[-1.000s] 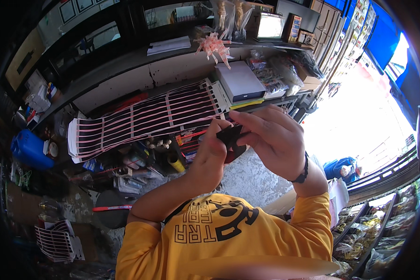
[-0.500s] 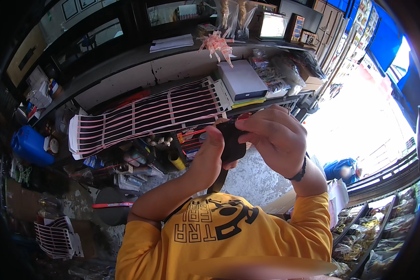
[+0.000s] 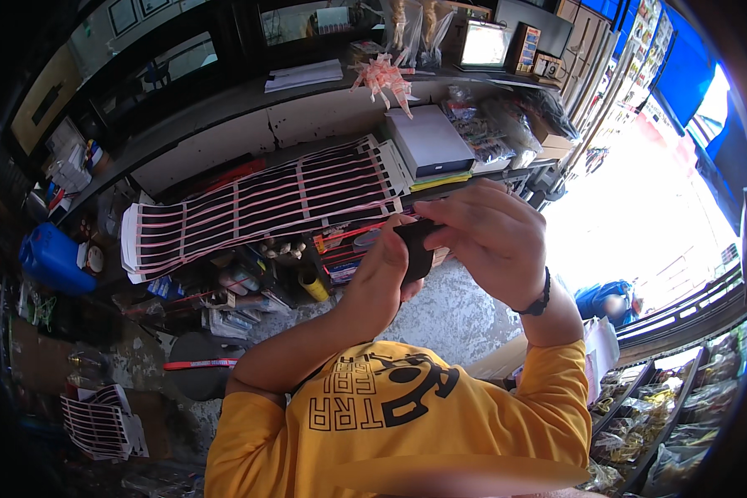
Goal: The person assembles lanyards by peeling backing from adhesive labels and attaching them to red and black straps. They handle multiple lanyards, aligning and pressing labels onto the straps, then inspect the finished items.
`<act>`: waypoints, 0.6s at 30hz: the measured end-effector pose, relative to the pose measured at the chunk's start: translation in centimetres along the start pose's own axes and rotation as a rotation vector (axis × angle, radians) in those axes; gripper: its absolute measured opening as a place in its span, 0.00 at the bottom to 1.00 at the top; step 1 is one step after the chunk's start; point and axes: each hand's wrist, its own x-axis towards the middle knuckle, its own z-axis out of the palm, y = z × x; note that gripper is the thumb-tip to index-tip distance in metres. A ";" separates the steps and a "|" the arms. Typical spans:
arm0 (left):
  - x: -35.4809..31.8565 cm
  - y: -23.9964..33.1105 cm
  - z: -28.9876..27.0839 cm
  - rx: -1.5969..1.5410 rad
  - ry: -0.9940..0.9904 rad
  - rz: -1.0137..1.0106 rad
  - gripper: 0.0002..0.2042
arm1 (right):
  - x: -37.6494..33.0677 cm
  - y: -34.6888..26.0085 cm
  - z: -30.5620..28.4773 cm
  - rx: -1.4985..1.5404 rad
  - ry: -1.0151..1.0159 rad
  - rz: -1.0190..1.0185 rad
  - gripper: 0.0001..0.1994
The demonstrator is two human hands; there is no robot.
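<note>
Between my two hands, in front of my chest, is a small flat black piece with a rounded lower end; its kind cannot be made out. My left hand is closed on it from the left, thumb up along its edge. From the right, my right hand bends over its top, thumb and fingertips pinching the upper edge. A dark band circles my right wrist. Just beyond the hands lies a stack of long sheets with black and pink stripes.
A white box and plastic-wrapped packets share the shelf behind. Above them, a pink-white ribbon bunch hangs over the counter edge. A blue jerrycan stands at left, a dark round stool at lower left, bagged goods at lower right.
The black piece has turned and now looks narrower. My left hand has tilted slightly, and my right fingers have spread a little over the top. A dark strip hanging below no longer shows.
</note>
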 end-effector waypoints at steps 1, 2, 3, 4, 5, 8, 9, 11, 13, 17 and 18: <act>0.1 0.0 -0.1 0.004 -0.006 -0.001 0.27 | 0.0 -0.1 -0.2 0.027 -0.029 0.064 0.19; 0.1 -0.1 -0.2 0.002 -0.008 -0.005 0.27 | -0.1 -0.2 -0.4 0.055 -0.057 0.127 0.18; 0.1 -0.1 -0.2 0.069 -0.014 0.002 0.29 | -0.1 -0.3 -0.4 0.086 -0.082 0.182 0.17; 0.1 -0.1 -0.2 0.130 -0.018 0.005 0.32 | -0.1 -0.3 -0.5 0.122 -0.092 0.205 0.16; 0.1 -0.1 -0.2 0.191 -0.023 0.007 0.35 | 0.0 -0.1 -0.5 0.162 -0.099 0.219 0.14; 0.1 -0.2 -0.2 0.182 -0.014 0.006 0.34 | 0.0 0.1 -0.4 0.193 -0.086 0.229 0.11; 0.2 -0.2 -0.2 0.155 -0.013 0.004 0.34 | 0.0 0.1 -0.4 0.196 -0.072 0.215 0.11; 0.2 -0.4 -0.2 0.081 -0.012 -0.003 0.34 | 0.0 0.0 -0.5 0.150 -0.074 0.175 0.12; 0.4 -0.4 -0.6 0.008 -0.032 -0.057 0.34 | -0.1 -0.3 -0.7 0.108 -0.060 0.131 0.12; 0.4 -0.4 -0.9 -0.136 -0.015 -0.076 0.31 | -0.1 -1.3 -1.3 0.080 -0.071 0.047 0.13; 0.5 -0.4 -0.8 -0.105 0.001 -0.045 0.30 | -0.1 -1.5 -1.3 0.087 -0.089 0.024 0.13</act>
